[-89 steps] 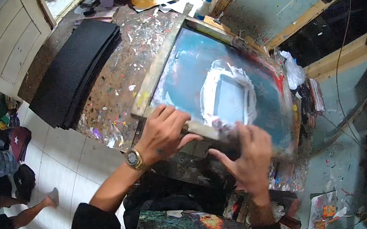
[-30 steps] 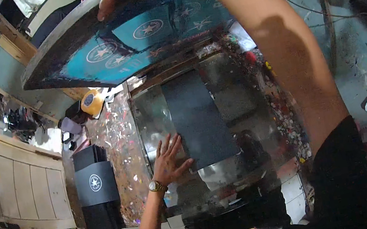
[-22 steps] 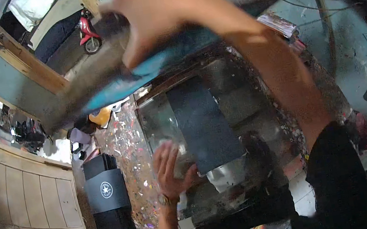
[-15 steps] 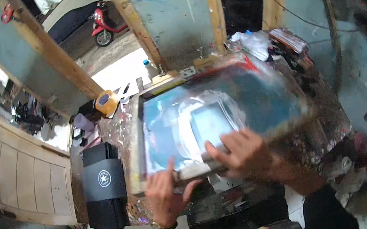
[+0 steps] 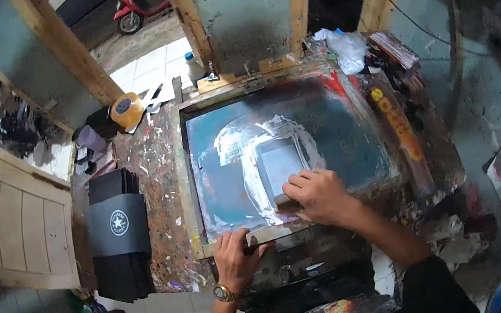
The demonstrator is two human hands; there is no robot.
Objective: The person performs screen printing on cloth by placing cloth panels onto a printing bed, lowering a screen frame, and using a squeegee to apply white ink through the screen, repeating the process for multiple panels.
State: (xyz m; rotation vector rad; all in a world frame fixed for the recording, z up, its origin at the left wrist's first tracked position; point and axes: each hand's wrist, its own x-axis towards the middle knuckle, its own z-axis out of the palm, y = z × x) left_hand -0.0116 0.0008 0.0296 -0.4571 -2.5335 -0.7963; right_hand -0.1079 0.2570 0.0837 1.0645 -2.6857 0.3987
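A screen printing frame (image 5: 189,196) with a blue-green mesh lies flat on the worktable. Streaks of white ink (image 5: 252,176) surround a pale rectangular window (image 5: 279,159) in the mesh. My right hand (image 5: 323,197) is closed around a squeegee (image 5: 286,202), which rests at the near end of that window. At the frame's near rail, my left hand (image 5: 234,262) has its fingers hooked over the wood, thumb pointing right. A gold wristwatch (image 5: 223,292) is on my left wrist. Part of the squeegee is hidden by my right fingers.
Left of the frame, a stack of black fabric pieces (image 5: 118,228) sits on the paint-stained worktable (image 5: 168,236). Behind it are a tape roll (image 5: 125,111) and a purple cup (image 5: 90,140). A plastic bag (image 5: 349,50) lies at the far right corner; a bottle (image 5: 194,66) stands at the back.
The frame was tilted with its near side raised; now it has come down flat. Both hands went down with it, and my right hand now holds the squeegee over the mesh.
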